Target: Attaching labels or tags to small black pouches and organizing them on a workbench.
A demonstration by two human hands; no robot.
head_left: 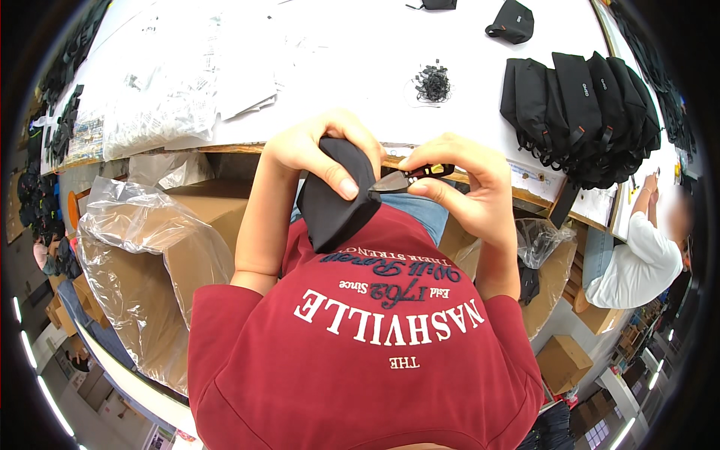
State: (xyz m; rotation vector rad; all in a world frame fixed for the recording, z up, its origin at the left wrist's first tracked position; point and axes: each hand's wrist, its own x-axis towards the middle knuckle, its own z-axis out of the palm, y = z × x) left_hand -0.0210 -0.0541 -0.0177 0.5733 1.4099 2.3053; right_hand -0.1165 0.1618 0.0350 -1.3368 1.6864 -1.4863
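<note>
My left hand (306, 150) grips a small black fabric pouch (334, 214) just past the table's near edge, thumb across its side and fingers behind. In my right hand (472, 184) is a pair of thread snips (391, 181) with silver blades and a dark handle, pinched between thumb and fingers. The blade tips touch or nearly touch the pouch's right corner. Any thread there is too small to make out.
On the white table (345, 82) lie a row of black pouches (581, 97) at the right, a lone pouch (512, 22) farther back, a heap of small black cord pieces (433, 82) and clear plastic bags (161, 90). A plastic-lined cardboard box (150, 255) stands left; a person (637, 262) works at right.
</note>
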